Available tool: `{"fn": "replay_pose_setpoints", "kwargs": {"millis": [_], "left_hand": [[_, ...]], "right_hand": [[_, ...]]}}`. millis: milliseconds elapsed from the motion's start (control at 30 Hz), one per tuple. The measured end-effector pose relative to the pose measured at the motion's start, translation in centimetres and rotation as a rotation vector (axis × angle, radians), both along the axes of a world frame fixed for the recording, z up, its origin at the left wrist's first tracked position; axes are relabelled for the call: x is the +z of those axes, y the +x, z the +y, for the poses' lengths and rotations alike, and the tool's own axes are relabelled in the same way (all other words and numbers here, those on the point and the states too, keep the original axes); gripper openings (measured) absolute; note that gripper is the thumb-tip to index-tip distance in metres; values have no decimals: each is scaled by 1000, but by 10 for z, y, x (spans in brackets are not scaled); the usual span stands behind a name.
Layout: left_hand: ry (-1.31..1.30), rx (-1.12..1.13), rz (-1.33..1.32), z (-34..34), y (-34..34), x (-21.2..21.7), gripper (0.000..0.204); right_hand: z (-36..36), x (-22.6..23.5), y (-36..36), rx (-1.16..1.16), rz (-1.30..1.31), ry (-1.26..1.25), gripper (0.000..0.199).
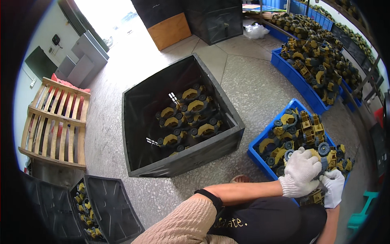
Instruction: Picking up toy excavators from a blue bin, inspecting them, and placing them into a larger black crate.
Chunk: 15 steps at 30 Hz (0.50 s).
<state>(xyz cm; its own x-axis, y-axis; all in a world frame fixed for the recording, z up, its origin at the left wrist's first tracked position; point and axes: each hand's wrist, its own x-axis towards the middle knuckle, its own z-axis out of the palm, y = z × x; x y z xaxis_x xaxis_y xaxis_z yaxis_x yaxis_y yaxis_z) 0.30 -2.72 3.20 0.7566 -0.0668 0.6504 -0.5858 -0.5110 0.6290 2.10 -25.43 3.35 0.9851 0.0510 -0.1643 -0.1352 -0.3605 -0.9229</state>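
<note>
Both gloved hands, left hand (301, 171) and right hand (334, 188), close on a yellow-and-grey toy truck (323, 151) above the blue bin (260, 138); beyond the grip, left, sits a black crate (211, 148).

A wooden pallet (55, 122) leans at the left wall. A black folding crate (180, 118) stands on the speckled floor (252, 85). A brown cabinet (170, 30) stands beyond.
</note>
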Motion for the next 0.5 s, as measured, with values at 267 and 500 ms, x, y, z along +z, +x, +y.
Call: {"fn": "replay_pose_setpoints", "kwargs": {"millis": [267,500], "left_hand": [[-54,19,179,4,4,-10,33],[-518,-40,706,97,-19,97,40]], "right_hand": [[33,5,-5,-11,-53,251,27],[20,15,-8,7,119,139,28]]}}
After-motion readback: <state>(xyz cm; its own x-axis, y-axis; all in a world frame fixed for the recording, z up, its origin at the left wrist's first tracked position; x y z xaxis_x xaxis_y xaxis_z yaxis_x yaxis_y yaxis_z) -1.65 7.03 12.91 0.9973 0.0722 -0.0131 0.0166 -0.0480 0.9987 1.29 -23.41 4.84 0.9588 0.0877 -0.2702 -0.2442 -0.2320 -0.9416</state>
